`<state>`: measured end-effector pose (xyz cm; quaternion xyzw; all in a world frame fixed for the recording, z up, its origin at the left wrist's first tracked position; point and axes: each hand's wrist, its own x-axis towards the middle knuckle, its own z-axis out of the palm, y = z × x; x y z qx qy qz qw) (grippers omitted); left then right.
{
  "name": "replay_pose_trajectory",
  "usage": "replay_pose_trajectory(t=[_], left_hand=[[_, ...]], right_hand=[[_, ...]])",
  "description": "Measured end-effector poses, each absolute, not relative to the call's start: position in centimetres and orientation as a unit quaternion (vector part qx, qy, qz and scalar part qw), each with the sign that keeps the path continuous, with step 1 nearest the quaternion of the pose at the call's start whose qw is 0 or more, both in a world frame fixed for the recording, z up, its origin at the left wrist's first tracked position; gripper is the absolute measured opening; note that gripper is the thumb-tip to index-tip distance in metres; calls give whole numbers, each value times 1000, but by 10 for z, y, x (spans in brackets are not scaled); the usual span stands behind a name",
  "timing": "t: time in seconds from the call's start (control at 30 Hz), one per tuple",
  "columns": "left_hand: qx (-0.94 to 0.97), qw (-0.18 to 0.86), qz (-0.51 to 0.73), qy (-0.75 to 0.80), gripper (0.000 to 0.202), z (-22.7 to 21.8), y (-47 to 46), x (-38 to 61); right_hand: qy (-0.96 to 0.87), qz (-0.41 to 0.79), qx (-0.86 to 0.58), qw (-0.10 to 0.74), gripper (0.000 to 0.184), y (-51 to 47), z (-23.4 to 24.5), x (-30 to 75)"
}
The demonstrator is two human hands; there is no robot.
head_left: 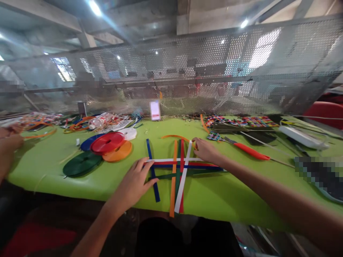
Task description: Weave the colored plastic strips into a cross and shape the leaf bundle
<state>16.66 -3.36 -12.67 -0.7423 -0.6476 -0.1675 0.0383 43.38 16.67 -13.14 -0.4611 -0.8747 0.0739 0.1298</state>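
Flat coloured strips lie crossed on a green-covered table (219, 203). Lengthwise run an orange strip (173, 185), a green strip, a red strip and a slanting white strip (182, 187); a blue strip (156, 189) lies apart to their left. Crosswise are white, red, blue and green strips (163, 176). My left hand (135, 180) rests with fingers stretched out over the left ends of the crosswise strips, beside the blue one. My right hand (206, 150) pinches the far end of the white lengthwise strip between thumb and fingers.
Rolls of strip in red (107, 142), orange, green (81, 164), blue and white lie at the left. Red-handled scissors (250, 150) and woven multicoloured pieces (241, 121) are at the right. A phone (155, 110) stands by the mesh screen (174, 71). Another person's hand (10, 137) shows far left.
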Motion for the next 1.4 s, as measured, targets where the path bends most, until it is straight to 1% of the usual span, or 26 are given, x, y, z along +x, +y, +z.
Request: replay_pose_trajectory(t=[0.1,0.23,0.37,0.5,0.67,0.77,0.87,1.0,1.1,1.23,1.3,1.4], left_hand=[[-734,25,-163,-658,50,-139,-40,175],[-743,13,-162,-649,50,-143,-43,176],[-759,-8,-156,-632,50,-139,-42,177],[-772,-51,-136,-618,46,-131,-44,188],[-778,-91,-134,-607,55,-123,-46,199],[-793,-100,-135,-586,53,-123,-44,201],[-810,-95,-137,-562,47,-123,-40,204],[-820,-86,-141,-548,51,-123,-33,212],[-815,-62,-175,-549,54,-124,-30,216],[-779,-27,-208,-591,46,-128,-30,210],[-767,-16,-202,-609,46,-131,-30,206],[-767,-4,-168,-619,51,-134,-29,202]], right_hand=[[-874,70,-458,148,39,163,-136,433],[-883,58,-437,162,35,157,-136,438],[-886,46,-431,167,32,152,-136,439],[-881,34,-439,172,31,150,-140,438],[-882,6,-439,174,36,154,-145,438],[-892,-15,-419,169,36,158,-145,438],[-896,-35,-410,169,41,157,-145,438],[-895,-53,-413,162,45,151,-146,435],[-894,-56,-419,150,43,146,-145,434],[-885,-56,-440,139,34,142,-141,434],[-878,-55,-455,139,33,142,-140,435],[-866,-54,-477,143,32,142,-138,435]])
